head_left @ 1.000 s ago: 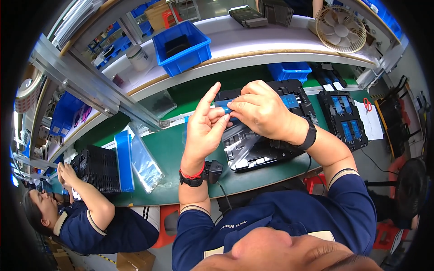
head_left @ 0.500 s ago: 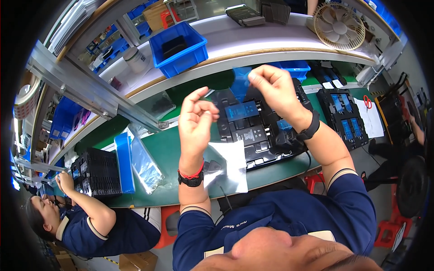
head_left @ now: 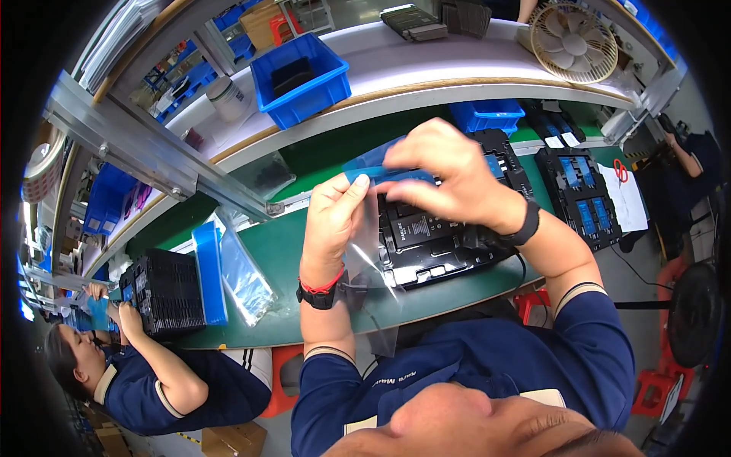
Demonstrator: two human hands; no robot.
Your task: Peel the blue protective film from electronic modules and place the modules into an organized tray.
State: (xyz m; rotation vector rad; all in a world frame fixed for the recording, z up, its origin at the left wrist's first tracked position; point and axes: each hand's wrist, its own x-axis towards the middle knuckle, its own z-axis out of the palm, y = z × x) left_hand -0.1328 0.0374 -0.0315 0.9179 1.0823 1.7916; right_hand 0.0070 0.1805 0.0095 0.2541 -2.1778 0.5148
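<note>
Blue film pinched at the left edge of the black tray

We find the black tray (head_left: 438,273) on the green counter (head_left: 288,238), with a dark flat pack (head_left: 419,228) seated in it. The blue film (head_left: 368,161) is raised over the tray's far left corner. The left hand (head_left: 331,221) is just left of the tray, its grip closed, thumb against finger, on the blue film. A clear sheet (head_left: 384,301) hangs below that hand, past the tray's near left corner; we cannot tell whether the two are joined. The right hand (head_left: 453,179) is above the tray, blurred, its grip parted wide between thumb and fingers; we cannot tell whether it touches the film. Right of the tray we record a second tray (head_left: 579,195) bearing blue pieces, then red scissors (head_left: 621,174) on a white paper (head_left: 630,207). Well left of it are clear bags (head_left: 247,286) and a stack of black trays (head_left: 179,297).
</note>
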